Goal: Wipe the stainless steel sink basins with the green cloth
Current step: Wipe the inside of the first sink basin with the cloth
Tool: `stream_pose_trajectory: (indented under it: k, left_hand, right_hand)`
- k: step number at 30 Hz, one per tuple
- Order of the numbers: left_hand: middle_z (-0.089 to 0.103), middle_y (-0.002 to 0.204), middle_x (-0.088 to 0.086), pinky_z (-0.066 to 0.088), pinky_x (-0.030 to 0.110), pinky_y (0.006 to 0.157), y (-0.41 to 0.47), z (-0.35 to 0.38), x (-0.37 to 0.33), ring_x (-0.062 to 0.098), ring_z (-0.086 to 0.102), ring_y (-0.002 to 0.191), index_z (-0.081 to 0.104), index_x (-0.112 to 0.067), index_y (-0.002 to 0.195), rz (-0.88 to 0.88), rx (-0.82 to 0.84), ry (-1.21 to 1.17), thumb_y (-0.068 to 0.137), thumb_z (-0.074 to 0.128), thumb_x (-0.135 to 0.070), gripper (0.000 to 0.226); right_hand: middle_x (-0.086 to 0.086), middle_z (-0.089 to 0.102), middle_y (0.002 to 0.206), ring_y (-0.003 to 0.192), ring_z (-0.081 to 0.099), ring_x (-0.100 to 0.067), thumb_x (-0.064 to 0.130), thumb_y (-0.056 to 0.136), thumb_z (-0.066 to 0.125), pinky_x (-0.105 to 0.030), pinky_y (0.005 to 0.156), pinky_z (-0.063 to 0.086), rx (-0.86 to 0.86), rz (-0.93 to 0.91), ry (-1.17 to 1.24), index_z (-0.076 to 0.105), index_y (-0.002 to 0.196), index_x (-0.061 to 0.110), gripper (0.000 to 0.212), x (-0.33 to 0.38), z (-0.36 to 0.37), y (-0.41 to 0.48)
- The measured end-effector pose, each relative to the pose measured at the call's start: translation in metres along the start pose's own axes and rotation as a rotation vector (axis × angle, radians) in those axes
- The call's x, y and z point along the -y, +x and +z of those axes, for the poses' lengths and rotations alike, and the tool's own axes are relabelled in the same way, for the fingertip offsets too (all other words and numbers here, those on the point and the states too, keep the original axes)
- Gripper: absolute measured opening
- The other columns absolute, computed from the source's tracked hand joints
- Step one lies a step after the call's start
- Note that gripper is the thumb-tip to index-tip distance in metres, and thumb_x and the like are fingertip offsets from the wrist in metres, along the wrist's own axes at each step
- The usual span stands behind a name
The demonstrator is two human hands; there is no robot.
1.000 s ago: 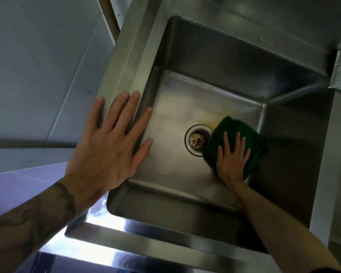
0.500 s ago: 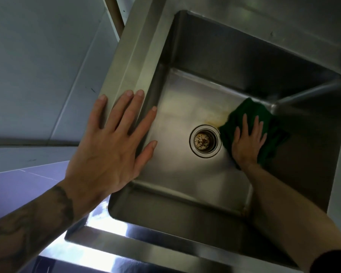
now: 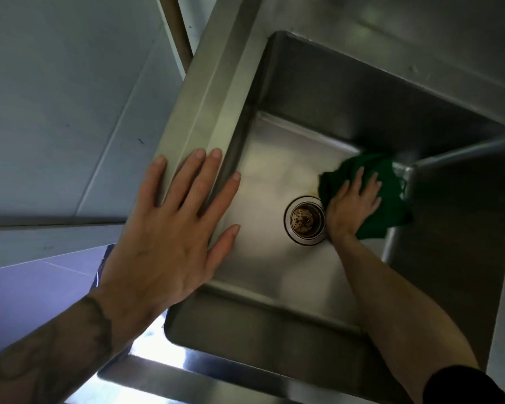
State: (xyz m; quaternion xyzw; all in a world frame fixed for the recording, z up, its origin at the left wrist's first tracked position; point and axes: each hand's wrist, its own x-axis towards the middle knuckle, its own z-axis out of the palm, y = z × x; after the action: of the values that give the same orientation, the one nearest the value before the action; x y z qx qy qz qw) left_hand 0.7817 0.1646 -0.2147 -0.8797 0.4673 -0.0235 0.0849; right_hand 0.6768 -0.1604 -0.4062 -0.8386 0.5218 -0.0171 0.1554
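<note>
Cloth [image 3: 389,196], dark green, lies bunched in the far right corner of the sink basin [image 3: 268,176] beside the drain strainer [image 3: 305,220], pressed under straight fingers of the right hand [image 3: 351,207], while the left hand [image 3: 169,237] rests spread, holding nothing, on the sink rim [image 3: 207,83].

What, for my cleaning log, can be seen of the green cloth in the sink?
The green cloth is a dark green, soft-looking fabric, bunched and creased rather than spread flat. It lies on the floor of the sink basin, just right of the drain and toward the far right corner, where its edge reaches the right wall. The right hand presses down on its near-left part with straight, spread fingers, hiding that part. Whether it is wet cannot be told.
</note>
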Motion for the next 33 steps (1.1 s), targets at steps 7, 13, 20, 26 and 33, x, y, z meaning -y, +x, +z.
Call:
stream_pose_trajectory:
  k: [7,13,20,26,33]
  left_hand:
    - [0.014,0.175,0.022,0.011,0.061,0.128,-0.001,-0.001,0.000,0.040,0.021,0.161,0.024,-0.014,0.168,-0.005,0.000,-0.002,0.111,0.027,-0.055,0.071]
    - [0.012,0.176,0.021,0.010,0.061,0.129,-0.001,0.003,0.000,0.040,0.019,0.162,0.019,-0.014,0.169,0.000,0.001,-0.002,0.110,0.026,-0.057,0.073]
    - [0.013,0.176,0.020,0.015,0.062,0.128,-0.001,0.001,-0.002,0.039,0.021,0.162,0.023,-0.014,0.168,-0.013,-0.004,-0.018,0.111,0.030,-0.054,0.071]
    - [0.012,0.176,0.021,0.011,0.061,0.129,-0.001,0.001,0.000,0.040,0.019,0.162,0.020,-0.013,0.169,-0.002,0.006,-0.003,0.110,0.027,-0.057,0.073]
    - [0.012,0.176,0.020,0.013,0.062,0.129,-0.001,0.001,0.000,0.039,0.019,0.162,0.020,-0.013,0.169,-0.008,0.015,-0.020,0.111,0.026,-0.055,0.072]
  right_hand:
    - [-0.017,0.023,0.171,0.159,0.018,-0.037,0.031,0.111,0.035,-0.056,0.128,0.015,0.115,-0.306,-0.057,0.037,0.161,0.018,0.052,-0.054,-0.022,0.013]
    - [-0.016,0.017,0.173,0.161,0.011,-0.036,0.030,0.113,0.034,-0.051,0.129,0.007,0.022,-0.059,-0.020,0.032,0.163,0.016,0.053,0.006,-0.002,-0.004]
    - [-0.015,0.023,0.171,0.160,0.017,-0.034,0.026,0.113,0.038,-0.054,0.130,0.014,0.142,-0.476,-0.039,0.035,0.162,0.016,0.050,-0.004,-0.004,0.012]
    - [-0.014,0.016,0.173,0.161,0.010,-0.034,0.030,0.113,0.033,-0.051,0.130,0.007,0.001,-0.024,-0.027,0.029,0.164,0.017,0.053,0.000,-0.009,0.009]
    - [-0.016,0.025,0.170,0.160,0.016,-0.032,0.022,0.113,0.039,-0.048,0.132,0.008,0.137,-0.467,0.050,0.035,0.161,0.011,0.049,0.032,0.011,0.011]
